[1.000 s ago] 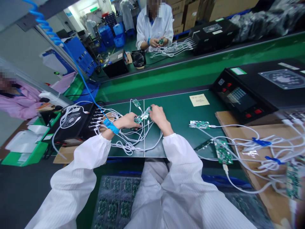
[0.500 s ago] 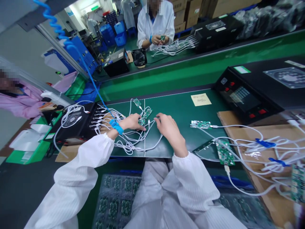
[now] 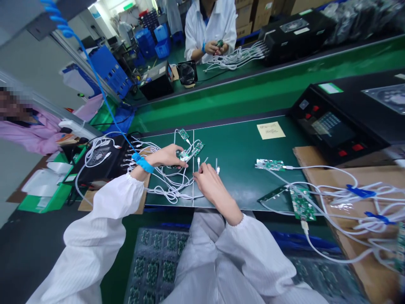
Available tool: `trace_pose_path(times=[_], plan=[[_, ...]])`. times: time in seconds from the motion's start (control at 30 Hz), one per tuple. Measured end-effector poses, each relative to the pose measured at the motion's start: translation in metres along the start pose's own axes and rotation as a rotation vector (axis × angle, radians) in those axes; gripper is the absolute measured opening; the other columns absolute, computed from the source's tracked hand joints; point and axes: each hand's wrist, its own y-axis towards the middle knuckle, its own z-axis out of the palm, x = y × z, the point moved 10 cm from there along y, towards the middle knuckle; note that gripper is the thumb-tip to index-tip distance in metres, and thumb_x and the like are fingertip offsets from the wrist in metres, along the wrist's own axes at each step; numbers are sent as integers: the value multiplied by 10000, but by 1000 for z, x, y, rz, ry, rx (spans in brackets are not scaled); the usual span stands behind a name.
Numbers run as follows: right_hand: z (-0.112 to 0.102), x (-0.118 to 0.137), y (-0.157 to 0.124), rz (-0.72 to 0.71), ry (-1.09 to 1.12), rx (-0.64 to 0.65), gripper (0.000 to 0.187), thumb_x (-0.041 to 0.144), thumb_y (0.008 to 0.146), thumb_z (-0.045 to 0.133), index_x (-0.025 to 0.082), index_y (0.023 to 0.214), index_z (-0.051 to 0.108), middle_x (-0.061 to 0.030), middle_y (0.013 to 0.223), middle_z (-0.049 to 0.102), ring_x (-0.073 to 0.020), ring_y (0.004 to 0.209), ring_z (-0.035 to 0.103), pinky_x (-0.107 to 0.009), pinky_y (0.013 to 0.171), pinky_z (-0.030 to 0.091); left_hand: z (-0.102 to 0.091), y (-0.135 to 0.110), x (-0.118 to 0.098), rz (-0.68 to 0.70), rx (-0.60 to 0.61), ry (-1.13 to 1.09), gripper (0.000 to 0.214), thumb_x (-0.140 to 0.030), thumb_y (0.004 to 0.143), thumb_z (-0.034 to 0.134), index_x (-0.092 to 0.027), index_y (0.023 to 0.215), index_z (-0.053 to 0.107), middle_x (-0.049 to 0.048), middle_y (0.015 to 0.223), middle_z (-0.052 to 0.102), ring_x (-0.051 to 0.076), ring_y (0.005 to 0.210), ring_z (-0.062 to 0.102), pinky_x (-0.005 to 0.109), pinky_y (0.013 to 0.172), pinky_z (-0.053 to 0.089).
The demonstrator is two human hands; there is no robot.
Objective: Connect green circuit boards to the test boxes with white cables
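Between the thumb and fingers of my left hand (image 3: 167,157) is a green circuit board (image 3: 182,155), held just over the bench; a blue wrist strap sits at that wrist. My right hand (image 3: 211,182) is closed, its fingertips pinched on a white cable at the white line on the bench. Close to these fingers, a white cable plug (image 3: 198,160) points up, and another plug (image 3: 218,170) shows beside the knuckles. Two more boards, one small (image 3: 183,134) and one longer (image 3: 198,148), lie just beyond my left hand with white cables at them.
A black box (image 3: 101,158) with many white cables stands left. At right are a black tester with a screen (image 3: 332,126), wired boards (image 3: 302,202) and cardboard (image 3: 357,177). A yellow note (image 3: 271,130) lies on the bench. Trays of boards (image 3: 152,270) sit below. Co-workers are opposite and left.
My right hand has moved left and down, and its fingers have closed on a white cable. My left hand has shifted slightly left and up, with the circuit board now showing more clearly.
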Motion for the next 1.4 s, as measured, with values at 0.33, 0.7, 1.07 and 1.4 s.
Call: trace_pose_path(times=[0.33, 0.7, 1.07, 1.4], plan=[[-4, 6, -15, -32, 84, -23, 153, 231, 986, 610, 148, 946, 732, -149, 1041, 632, -306, 1049, 579, -419, 902, 512, 5, -1, -7, 107, 32, -25, 381, -436, 678, 829, -181, 915, 675, 10, 672, 682, 152, 606, 559, 290, 585, 381], [4, -26, 5, 280, 659, -200, 576, 191, 956, 536, 142, 1499, 354, -61, 951, 720, -199, 784, 669, -322, 767, 508, 12, -2, -8, 190, 99, 44, 365, -465, 718, 791, -175, 912, 682, 19, 734, 706, 146, 636, 571, 274, 593, 391], [10, 1, 19, 293, 260, 23, 452, 216, 953, 602, 82, 1371, 493, -164, 1040, 740, -322, 1058, 630, -407, 937, 456, 14, 3, 2, 173, 43, 105, 316, -371, 745, 727, -173, 981, 652, 12, 730, 710, 158, 651, 597, 271, 591, 395], [0, 4, -8, 139, 228, -55, 283, 218, 1029, 459, 180, 1129, 720, -119, 1056, 720, -310, 1054, 563, -422, 934, 437, 32, 7, 11, 164, 130, 273, 461, -465, 672, 775, -165, 1008, 681, 20, 815, 689, 179, 717, 577, 272, 624, 370]])
